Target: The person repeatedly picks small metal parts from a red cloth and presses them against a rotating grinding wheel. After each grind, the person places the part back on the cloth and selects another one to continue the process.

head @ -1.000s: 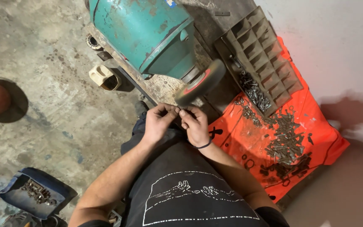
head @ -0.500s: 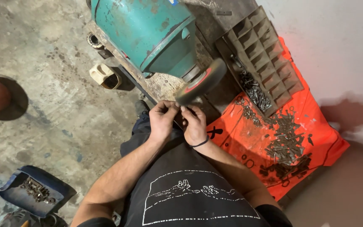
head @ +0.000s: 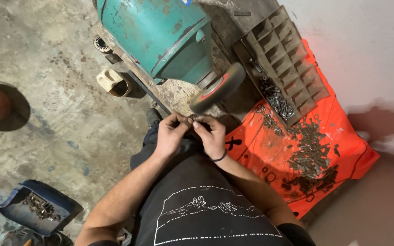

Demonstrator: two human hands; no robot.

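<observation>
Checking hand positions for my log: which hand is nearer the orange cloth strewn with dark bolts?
Right. The right hand sits just beside the orange cloth's near edge; the left hand lies farther off, on the right hand's other side.

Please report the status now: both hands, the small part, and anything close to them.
Left hand and right hand pinch one small metal part. Grinding wheel just above, apart.
</observation>
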